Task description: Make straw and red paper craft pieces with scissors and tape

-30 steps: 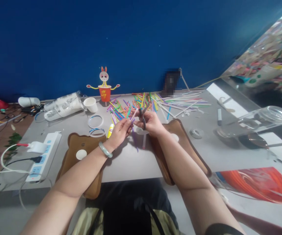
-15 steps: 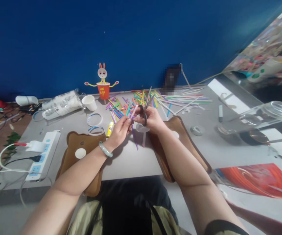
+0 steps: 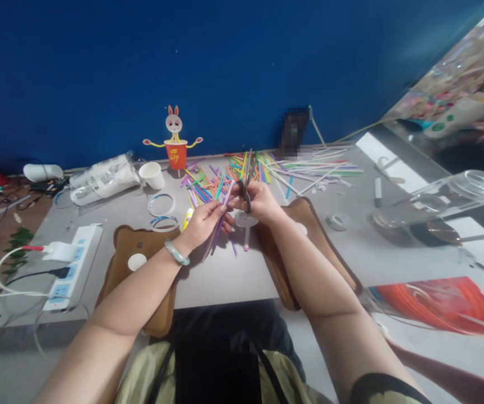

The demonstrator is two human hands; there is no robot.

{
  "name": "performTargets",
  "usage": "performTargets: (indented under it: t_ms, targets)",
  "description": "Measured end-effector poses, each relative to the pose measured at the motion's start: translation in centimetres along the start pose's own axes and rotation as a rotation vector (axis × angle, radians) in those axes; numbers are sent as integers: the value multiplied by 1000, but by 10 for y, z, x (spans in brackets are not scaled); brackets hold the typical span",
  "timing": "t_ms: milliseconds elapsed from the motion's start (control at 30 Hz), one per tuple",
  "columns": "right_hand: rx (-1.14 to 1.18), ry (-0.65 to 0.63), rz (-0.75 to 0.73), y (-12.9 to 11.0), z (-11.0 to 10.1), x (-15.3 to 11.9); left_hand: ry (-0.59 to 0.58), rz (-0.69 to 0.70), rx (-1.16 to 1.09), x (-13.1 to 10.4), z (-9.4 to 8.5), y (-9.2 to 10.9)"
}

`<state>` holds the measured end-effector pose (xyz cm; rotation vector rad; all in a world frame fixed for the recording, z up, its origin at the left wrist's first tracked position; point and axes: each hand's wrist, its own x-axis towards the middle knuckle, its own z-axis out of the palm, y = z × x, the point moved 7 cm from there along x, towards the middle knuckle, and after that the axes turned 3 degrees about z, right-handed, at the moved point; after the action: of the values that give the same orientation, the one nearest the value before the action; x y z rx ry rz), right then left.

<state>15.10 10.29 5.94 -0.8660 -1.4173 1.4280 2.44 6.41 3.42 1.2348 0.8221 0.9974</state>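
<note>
My left hand (image 3: 208, 221) pinches a slim purple straw (image 3: 210, 247) that slants from above the fingertips down past the palm. In my right hand (image 3: 261, 203) is a pair of black-handled scissors (image 3: 248, 178), held with the blades pointing up and away. Its fingertips come close to the upper end of the straw. Beneath the hands, a pale round disc (image 3: 247, 220) with a pink-ended stick lies on the table. Just behind is a heap of coloured straws (image 3: 208, 185); a yellow glue stick (image 3: 187, 217) sits beside my left hand, partly hidden.
A red cup with a paper rabbit (image 3: 177, 152) stands at the back, with a white paper cup (image 3: 152, 175) and bagged cups (image 3: 106, 179) to its left. Brown pads (image 3: 129, 247) lie under both forearms. A power strip (image 3: 73, 268) is left; a clear container (image 3: 443, 196) is right.
The purple straw now reaches well below my left hand, where less of it showed before. The scissor blades look closer together. Both hands stay in nearly the same place.
</note>
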Motion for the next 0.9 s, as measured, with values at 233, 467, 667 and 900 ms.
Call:
performTargets:
  t_ms: [233, 467, 667, 900]
  targets:
    - [-29, 5, -12, 4, -2, 2, 7, -43, -16, 1, -2, -4]
    - [-89, 41, -5, 2, -3, 2, 36, -21, -28, 2, -4, -8]
    - [-69, 42, 13, 3, -1, 2, 29, -5, -15, 1, -2, -5]
    - [-64, 26, 22, 3, -1, 1, 20, -9, 1, 0, -2, -1]
